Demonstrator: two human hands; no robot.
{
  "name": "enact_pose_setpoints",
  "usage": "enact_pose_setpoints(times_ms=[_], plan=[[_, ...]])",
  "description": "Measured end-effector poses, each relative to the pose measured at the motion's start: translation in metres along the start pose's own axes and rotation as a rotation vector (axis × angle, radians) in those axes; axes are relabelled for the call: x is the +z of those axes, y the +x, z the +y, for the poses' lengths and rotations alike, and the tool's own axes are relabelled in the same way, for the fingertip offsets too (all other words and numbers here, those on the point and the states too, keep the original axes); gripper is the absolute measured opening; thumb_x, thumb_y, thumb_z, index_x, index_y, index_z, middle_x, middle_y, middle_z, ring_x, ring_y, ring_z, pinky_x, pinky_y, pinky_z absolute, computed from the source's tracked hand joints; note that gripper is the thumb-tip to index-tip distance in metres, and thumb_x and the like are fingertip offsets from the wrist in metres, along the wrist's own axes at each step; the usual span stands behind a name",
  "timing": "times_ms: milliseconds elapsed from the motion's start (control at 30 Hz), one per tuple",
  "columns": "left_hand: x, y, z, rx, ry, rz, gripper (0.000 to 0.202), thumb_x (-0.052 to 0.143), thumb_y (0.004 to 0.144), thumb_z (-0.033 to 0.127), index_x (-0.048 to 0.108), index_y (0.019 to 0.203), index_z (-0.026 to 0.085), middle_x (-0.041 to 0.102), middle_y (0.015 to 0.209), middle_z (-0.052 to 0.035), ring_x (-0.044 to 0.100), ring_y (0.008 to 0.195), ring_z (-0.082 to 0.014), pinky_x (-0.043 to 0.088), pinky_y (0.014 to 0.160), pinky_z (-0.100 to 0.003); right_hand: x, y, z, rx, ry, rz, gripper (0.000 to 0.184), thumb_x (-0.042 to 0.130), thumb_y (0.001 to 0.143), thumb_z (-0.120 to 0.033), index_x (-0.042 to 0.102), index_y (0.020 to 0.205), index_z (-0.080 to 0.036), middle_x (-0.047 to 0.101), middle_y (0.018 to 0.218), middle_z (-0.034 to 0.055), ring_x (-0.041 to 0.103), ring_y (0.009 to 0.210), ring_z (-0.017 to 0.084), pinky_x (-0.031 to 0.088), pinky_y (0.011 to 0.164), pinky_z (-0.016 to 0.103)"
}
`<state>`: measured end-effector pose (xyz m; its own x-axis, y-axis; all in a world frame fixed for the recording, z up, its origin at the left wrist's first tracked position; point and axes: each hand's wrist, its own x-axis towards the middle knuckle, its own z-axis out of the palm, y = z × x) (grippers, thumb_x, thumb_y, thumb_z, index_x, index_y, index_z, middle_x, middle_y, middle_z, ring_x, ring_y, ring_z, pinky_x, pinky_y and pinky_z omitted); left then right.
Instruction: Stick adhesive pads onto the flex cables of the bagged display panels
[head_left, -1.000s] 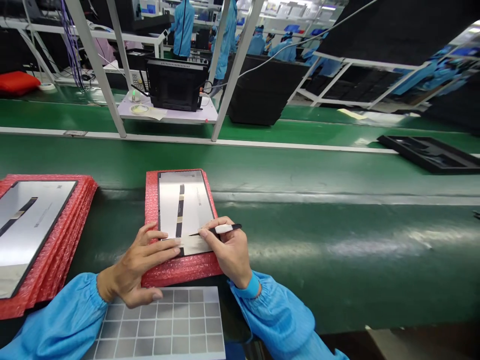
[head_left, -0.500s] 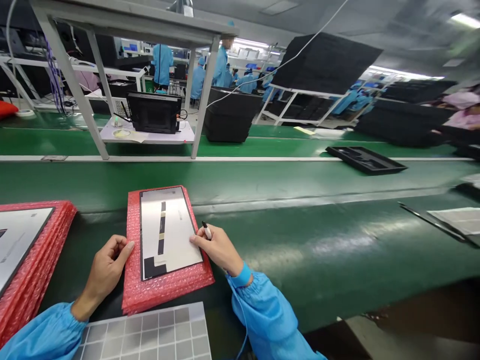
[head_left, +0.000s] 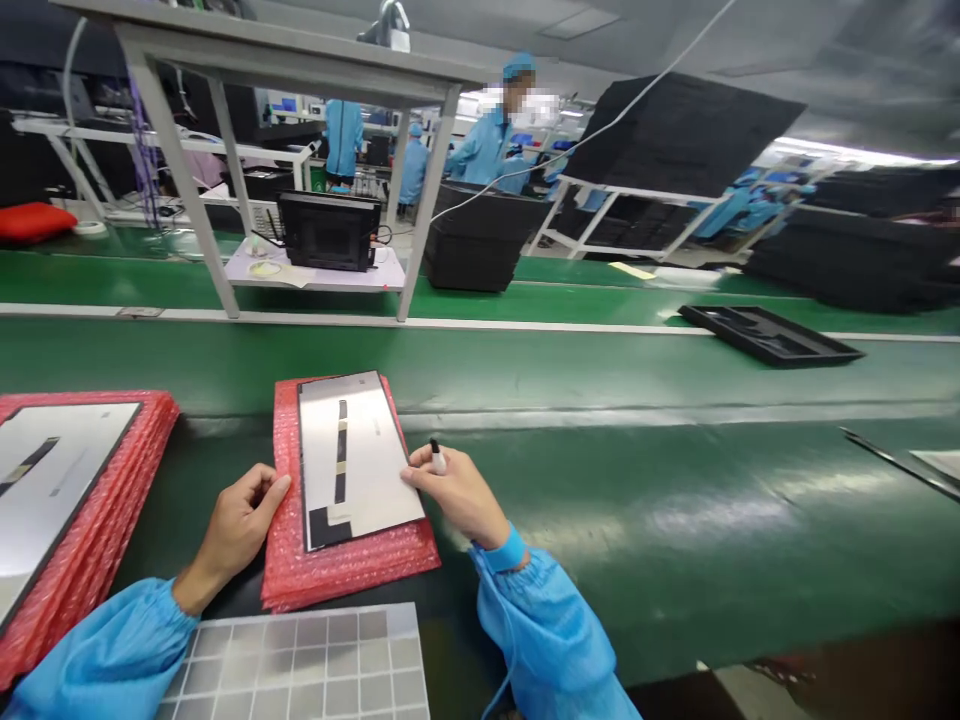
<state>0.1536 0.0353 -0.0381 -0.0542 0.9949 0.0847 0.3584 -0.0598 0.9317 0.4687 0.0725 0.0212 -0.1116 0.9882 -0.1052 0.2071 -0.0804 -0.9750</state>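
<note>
Green conveyor belt (head_left: 600, 500), red bubble-wrap pads (head_left: 345, 575), grey grid sheet (head_left: 292, 665)

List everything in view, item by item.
display panel: 1, silver with black and gold strips, on the pad
bubble-wrap pad: 1, red, centre foreground
bubble-wrap stack: 1, red, far left
second panel: 1, silver, on the stack
grid mat: 1, grey, bottom edge
conveyor belts: 2, green, across the view
tray: 1, black, on the belt, right
monitor: 1, black, on a shelf beyond
co-workers: several, blue smocks, background
pen-like tool: 1, black and white, in right hand
left hand: 1, bare, at the pad's left edge
right hand: 1, bare, at the panel's lower right edge
sleeves: 2, blue, on both forearms
</note>
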Motion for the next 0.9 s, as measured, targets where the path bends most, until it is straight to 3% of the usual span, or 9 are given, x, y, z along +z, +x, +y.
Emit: enact_pose_setpoints(times_ms=[100,200,367,500,667,900], plan=[[0.001,0.001,0.003,-0.005,0.004,0.001,0.044,0.060,0.096,0.060,0.060,0.079,0.019,0.057,0.071,0.0018,0.051,0.065,-0.0140,0.043,0.062,-0.023,-0.005,0.000,0.000,0.094,0.054,-0.041,0.037,0.081,0.071,-0.038,0.070,0.098,-0.015,0.056,0.055,-0.0071,0.038,0.047,0.011,0.028,0.047,0.025],[0.001,0.001,0.005,-0.005,0.003,-0.001,0.044,0.059,0.097,0.059,0.059,0.078,0.019,0.056,0.072,0.0016,0.051,0.067,-0.0140,0.042,0.063,-0.023,-0.007,-0.001,0.000,0.137,0.147,-0.069,0.041,0.084,0.070,-0.042,0.068,0.096,-0.015,0.047,0.051,-0.0103,0.027,0.043,0.007,0.019,0.043,0.023],[0.001,0.001,0.007,-0.005,-0.006,-0.014,0.044,0.057,0.098,0.059,0.060,0.078,0.019,0.059,0.074,0.0007,0.054,0.070,-0.0152,0.044,0.066,-0.024,0.001,-0.005,-0.001,0.155,0.283,-0.108,0.049,0.089,0.067,-0.046,0.064,0.097,-0.016,0.045,0.053,-0.0108,0.023,0.044,0.006,0.015,0.042,0.022],[-0.001,0.001,0.008,-0.013,-0.009,-0.024,0.045,0.055,0.098,0.060,0.062,0.080,0.019,0.061,0.074,0.0003,0.055,0.071,-0.0165,0.045,0.068,-0.024,0.011,-0.009,0.000,0.143,0.286,-0.106,0.045,0.089,0.069,-0.044,0.061,0.094,-0.018,0.052,0.056,-0.0079,0.034,0.048,0.009,0.026,0.046,0.023],[-0.001,0.001,0.008,-0.027,-0.004,-0.018,0.048,0.055,0.097,0.064,0.061,0.079,0.020,0.059,0.074,0.0007,0.053,0.070,-0.0163,0.044,0.066,-0.024,0.015,-0.011,0.003,0.057,0.174,-0.094,0.034,0.083,0.072,-0.039,0.062,0.087,-0.018,0.057,0.057,-0.0056,0.049,0.059,0.014,0.044,0.062,0.028],[-0.001,0.001,0.007,-0.041,0.010,-0.010,0.050,0.056,0.095,0.067,0.062,0.079,0.020,0.058,0.073,0.0005,0.052,0.069,-0.0165,0.043,0.065,-0.024,0.012,-0.013,-0.002,0.007,0.015,-0.073,0.024,0.078,0.076,-0.035,0.064,0.085,-0.018,0.061,0.058,-0.0052,0.052,0.057,0.015,0.042,0.062,0.029]])
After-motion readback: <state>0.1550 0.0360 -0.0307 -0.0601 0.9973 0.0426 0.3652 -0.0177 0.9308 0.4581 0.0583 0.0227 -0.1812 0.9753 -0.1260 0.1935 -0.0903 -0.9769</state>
